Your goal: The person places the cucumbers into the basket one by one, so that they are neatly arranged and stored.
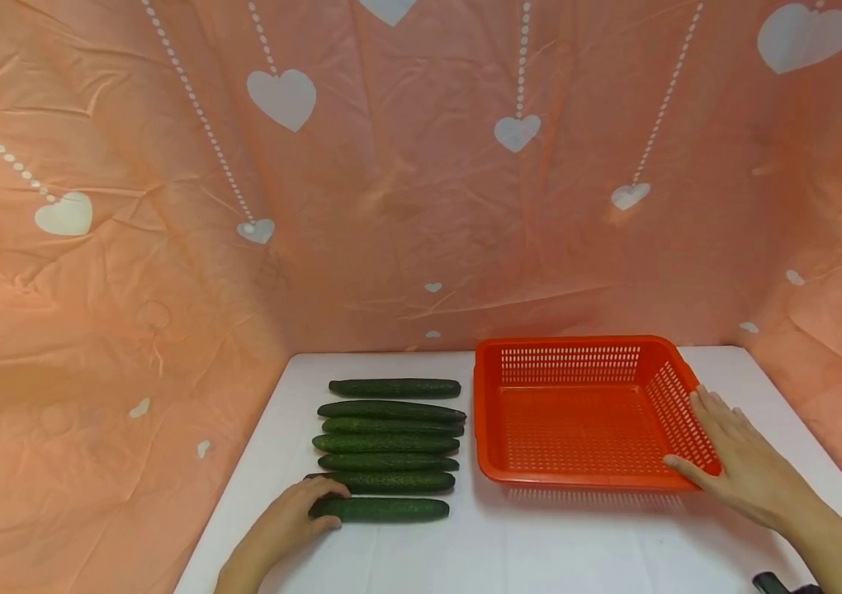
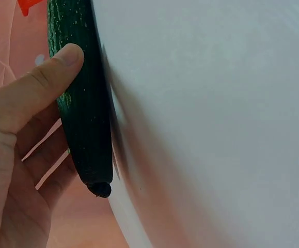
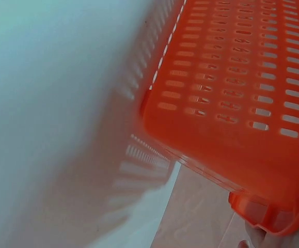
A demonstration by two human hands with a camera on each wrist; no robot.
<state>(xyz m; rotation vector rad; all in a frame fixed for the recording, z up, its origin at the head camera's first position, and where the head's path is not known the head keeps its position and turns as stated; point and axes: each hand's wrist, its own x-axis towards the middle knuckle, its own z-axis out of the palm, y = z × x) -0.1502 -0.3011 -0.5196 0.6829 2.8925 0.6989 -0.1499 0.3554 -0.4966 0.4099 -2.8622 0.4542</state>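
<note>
Several dark green cucumbers lie side by side on the white table, left of the basket. My left hand holds the left end of the nearest cucumber, thumb on the near side and fingers on the far side. In the left wrist view the thumb presses on that cucumber; the other fingers are partly hidden behind it. My right hand rests on the right rim of a red plastic basket, fingers extended and thumb over the front corner. The right wrist view shows the slotted basket side.
A white cloth covers the table. A pink curtain with white hearts hangs behind and at both sides. Near the lower right edge lies a black object, only partly in view.
</note>
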